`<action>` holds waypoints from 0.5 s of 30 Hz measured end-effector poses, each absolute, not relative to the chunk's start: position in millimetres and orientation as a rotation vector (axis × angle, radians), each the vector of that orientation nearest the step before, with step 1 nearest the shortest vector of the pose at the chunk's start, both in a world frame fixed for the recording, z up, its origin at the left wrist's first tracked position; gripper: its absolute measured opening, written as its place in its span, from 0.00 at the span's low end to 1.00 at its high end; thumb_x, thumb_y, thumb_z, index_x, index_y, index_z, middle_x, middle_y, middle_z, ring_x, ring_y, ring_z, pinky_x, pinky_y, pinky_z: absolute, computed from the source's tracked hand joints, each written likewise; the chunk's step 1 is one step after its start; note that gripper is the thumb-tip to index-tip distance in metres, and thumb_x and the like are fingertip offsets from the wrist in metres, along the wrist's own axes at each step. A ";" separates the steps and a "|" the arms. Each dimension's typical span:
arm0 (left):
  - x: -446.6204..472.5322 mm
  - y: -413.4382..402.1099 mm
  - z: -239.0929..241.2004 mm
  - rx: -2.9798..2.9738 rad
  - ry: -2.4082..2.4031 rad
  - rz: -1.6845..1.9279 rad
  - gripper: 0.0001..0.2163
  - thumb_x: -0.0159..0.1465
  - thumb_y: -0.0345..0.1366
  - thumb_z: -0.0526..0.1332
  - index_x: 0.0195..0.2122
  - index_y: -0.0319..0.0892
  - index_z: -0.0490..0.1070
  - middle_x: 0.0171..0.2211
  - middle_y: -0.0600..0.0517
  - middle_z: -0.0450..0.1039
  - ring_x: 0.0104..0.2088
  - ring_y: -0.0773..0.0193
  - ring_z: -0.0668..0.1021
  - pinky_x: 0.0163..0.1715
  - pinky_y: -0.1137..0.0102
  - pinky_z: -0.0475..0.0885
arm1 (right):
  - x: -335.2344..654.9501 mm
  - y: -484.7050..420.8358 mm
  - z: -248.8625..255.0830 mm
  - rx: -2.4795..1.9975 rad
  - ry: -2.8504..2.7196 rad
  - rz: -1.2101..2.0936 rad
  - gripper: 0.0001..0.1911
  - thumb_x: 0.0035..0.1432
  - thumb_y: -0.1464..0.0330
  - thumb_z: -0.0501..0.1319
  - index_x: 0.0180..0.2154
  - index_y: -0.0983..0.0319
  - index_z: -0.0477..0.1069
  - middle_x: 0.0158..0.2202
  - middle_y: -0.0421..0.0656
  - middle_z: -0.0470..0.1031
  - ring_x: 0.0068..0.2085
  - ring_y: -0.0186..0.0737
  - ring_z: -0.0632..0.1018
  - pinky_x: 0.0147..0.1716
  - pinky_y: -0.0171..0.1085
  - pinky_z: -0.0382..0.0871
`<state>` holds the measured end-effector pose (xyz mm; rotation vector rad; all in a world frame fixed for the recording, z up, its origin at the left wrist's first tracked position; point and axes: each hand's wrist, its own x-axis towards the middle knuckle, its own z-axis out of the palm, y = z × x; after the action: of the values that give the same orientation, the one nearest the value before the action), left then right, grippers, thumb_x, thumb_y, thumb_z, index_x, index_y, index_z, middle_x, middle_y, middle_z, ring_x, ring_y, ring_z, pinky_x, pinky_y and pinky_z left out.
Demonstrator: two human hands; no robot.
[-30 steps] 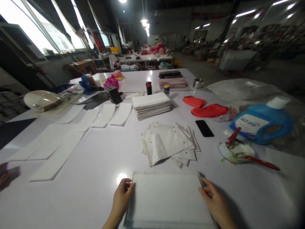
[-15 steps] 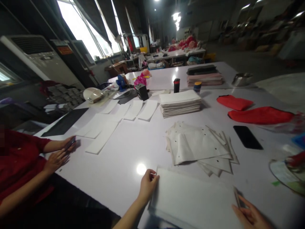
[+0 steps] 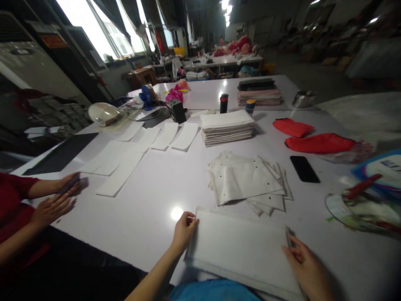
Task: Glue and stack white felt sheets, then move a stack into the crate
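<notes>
- White panel (image 3: 241,244) at 5 o'clock in view, low over the surface (image 3: 153,192), in front of the body; resting or held just clear, impossible to tell.
- Left grip (image 3: 184,229): pinching the panel near its 10 o'clock corner, with thumb on top and fingers curled at the edge.
- Right grip (image 3: 305,264): pinching the short edge at 3 o'clock, with fingertips partly hidden behind it.
- Probably light, and soft rather than rigid; likely to sag or crease if taken from one side only. Unlikely to break; perhaps apt to slide on so glossy a surface.
- Best held by both short edges, at 9 and 3 o'clock, all layers together.
- In looks: plain, matt, oblong, wider than deep; a paler, thinner margin along the 12 o'clock edge, more than one layer visible along the 6 o'clock edge, a greyish turned-up edge at 2 o'clock.
- From the panel, near at 12 o'clock: untidy pile (image 3: 247,184) of off-white pieces with small dark holes; farther, neat folded stack (image 3: 228,129).
- At 1 o'clock: phone (image 3: 304,169), then red pouches (image 3: 319,143).
- Past 2 o'clock: tin (image 3: 333,207) and blue bottle (image 3: 384,173).
- At 10 o'clock: white strips (image 3: 120,173).
- Beyond 9 o'clock: co-worker's hands (image 3: 52,209) with a dark device (image 3: 69,184).
</notes>
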<state>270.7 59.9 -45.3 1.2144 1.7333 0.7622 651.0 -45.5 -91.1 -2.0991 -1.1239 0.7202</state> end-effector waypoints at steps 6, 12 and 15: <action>268.1 62.5 -53.5 1.213 1.732 0.702 0.18 0.55 0.51 0.61 0.38 0.42 0.66 0.27 0.54 0.73 0.26 0.64 0.73 0.27 0.72 0.63 | 642.5 -45.0 -79.8 -2.061 -1.071 0.779 0.36 0.52 0.46 0.54 0.53 0.65 0.65 0.33 0.44 0.74 0.35 0.47 0.76 0.35 0.42 0.70; 263.0 62.4 -59.3 1.341 1.753 0.651 0.18 0.59 0.51 0.59 0.40 0.42 0.65 0.28 0.52 0.73 0.26 0.62 0.74 0.27 0.70 0.66 | 639.5 -45.0 -79.0 -2.056 -1.077 0.762 0.35 0.53 0.47 0.54 0.53 0.66 0.65 0.33 0.44 0.74 0.34 0.47 0.76 0.35 0.42 0.69; 269.8 58.1 -47.7 1.818 1.814 0.711 0.15 0.63 0.45 0.57 0.45 0.40 0.67 0.38 0.45 0.73 0.36 0.56 0.76 0.37 0.62 0.71 | 638.7 -45.6 -78.1 -2.055 -1.096 0.740 0.34 0.54 0.48 0.54 0.53 0.66 0.65 0.32 0.45 0.74 0.34 0.47 0.76 0.34 0.42 0.69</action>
<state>269.8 58.1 -47.7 1.8181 1.8144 0.7112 638.7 -45.6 -78.1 -2.0553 -1.0959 0.7398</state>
